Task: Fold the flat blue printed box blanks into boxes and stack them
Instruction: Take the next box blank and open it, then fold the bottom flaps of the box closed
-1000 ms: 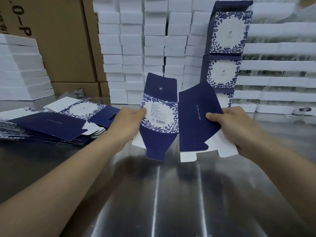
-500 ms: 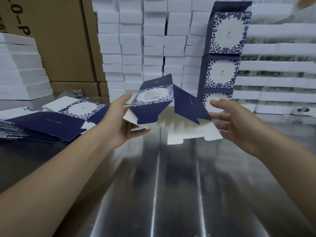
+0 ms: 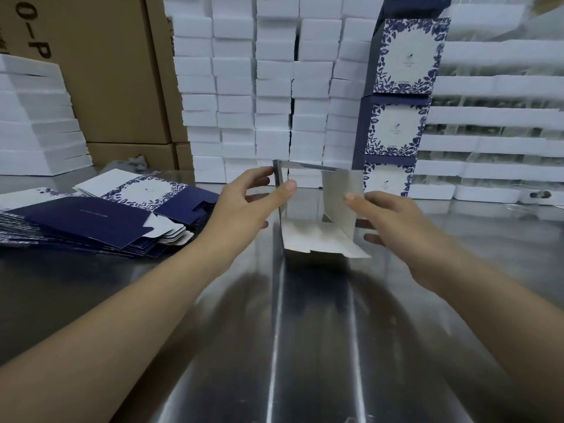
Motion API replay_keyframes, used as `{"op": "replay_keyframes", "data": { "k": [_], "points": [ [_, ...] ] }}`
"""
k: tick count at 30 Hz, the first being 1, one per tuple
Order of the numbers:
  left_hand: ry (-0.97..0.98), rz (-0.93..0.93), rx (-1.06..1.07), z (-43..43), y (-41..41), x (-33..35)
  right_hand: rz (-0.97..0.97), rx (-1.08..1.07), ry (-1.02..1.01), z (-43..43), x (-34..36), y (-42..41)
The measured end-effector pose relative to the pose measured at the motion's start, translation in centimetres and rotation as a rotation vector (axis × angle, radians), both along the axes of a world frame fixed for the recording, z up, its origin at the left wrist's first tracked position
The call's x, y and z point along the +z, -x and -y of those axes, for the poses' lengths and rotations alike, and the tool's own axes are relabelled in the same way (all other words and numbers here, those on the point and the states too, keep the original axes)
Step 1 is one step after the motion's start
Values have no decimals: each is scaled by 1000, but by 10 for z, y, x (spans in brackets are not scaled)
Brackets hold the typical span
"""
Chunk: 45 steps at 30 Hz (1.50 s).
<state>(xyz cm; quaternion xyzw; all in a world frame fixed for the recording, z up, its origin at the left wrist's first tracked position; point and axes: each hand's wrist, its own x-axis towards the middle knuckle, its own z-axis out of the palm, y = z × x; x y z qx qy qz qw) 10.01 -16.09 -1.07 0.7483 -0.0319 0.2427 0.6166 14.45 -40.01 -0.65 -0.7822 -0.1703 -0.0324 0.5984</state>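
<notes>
A half-opened white-lined cardboard box blank (image 3: 317, 209), dark blue at its upper edge, was held at frame centre just above the reflective steel table (image 3: 305, 346). The left wall of the blank was pinched by the left hand (image 3: 244, 206), thumb inside and fingers outside. The right wall was gripped by the right hand (image 3: 393, 221), thumb pressed on the white inner face and fingers curled behind; the fingertip contact behind the panel could not be seen. The white interior was turned toward the camera, and the bottom flaps were spread forward, low over the table surface.

A fanned pile of flat dark blue and floral-printed blanks (image 3: 100, 221) was noted at the left of the frame, lying on the table just beside the left wrist. A column of three folded blue floral boxes (image 3: 396, 102) was recorded at upper right, stacked upright behind the held blank. A wall of stacked white cartons (image 3: 259, 87) filled the upper centre, with more white stacks at the right edge and at the upper left. Brown corrugated cartons (image 3: 106, 71) were observed at upper left, behind the flat pile.
</notes>
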Motion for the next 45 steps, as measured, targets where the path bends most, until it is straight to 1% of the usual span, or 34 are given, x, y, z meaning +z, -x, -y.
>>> {"op": "replay_keyframes", "data": {
  "k": [2,4,6,7,9,11,13,15,16,18,20,22,24,26,27,29,31,33,34,36,39,41,43,45],
  "points": [
    [21,59,71,-5,-5,-1,-14,-56,-138,2,2,-5],
    [194,34,90,-13,-9,4,-115,-16,-350,7,8,-9],
    [357,-19,6,-19,-9,10,-223,96,-542,11,14,-10],
    [383,-28,-39,-20,-8,11,-250,136,-598,13,16,-10],
    [377,-8,-80,-21,-8,12,-243,159,-631,12,16,-10],
    [309,61,-22,-20,-6,12,-145,98,-610,10,14,-10],
    [104,188,86,-21,-2,12,109,-32,-495,11,12,-8],
    [-146,295,120,-20,1,12,412,-106,-288,13,10,-7],
    [-245,317,123,-19,2,10,520,-114,-183,14,9,-8],
    [-351,291,137,-18,3,8,634,-155,-10,14,3,-13],
    [-404,250,151,-21,2,6,676,-162,175,16,-2,-18],
    [-504,188,149,-25,4,7,655,-85,365,22,-4,-21],
    [-674,135,129,-29,7,8,594,9,525,28,-5,-22],
    [-854,62,147,-32,8,6,556,48,677,32,-5,-22],
    [-922,32,164,-33,8,5,547,43,732,33,-6,-22],
    [-993,6,154,-33,9,4,559,8,778,33,-8,-21],
    [-989,-2,130,-32,10,3,592,-29,724,33,-7,-19],
    [-886,44,121,-27,12,3,611,-60,598,30,-3,-15],
    [-807,98,126,-24,11,3,615,-82,524,27,-1,-13],
    [-657,229,180,-16,9,2,606,-113,333,20,2,-8],
    [-555,326,269,-4,8,2,525,-123,-24,6,4,6],
    [-517,355,303,-1,9,4,354,-157,-182,-5,5,18],
    [-500,377,319,1,12,6,43,-127,-317,-16,4,27],
    [-504,390,324,3,13,7,-280,-17,-412,-27,2,34]
  ]
}}
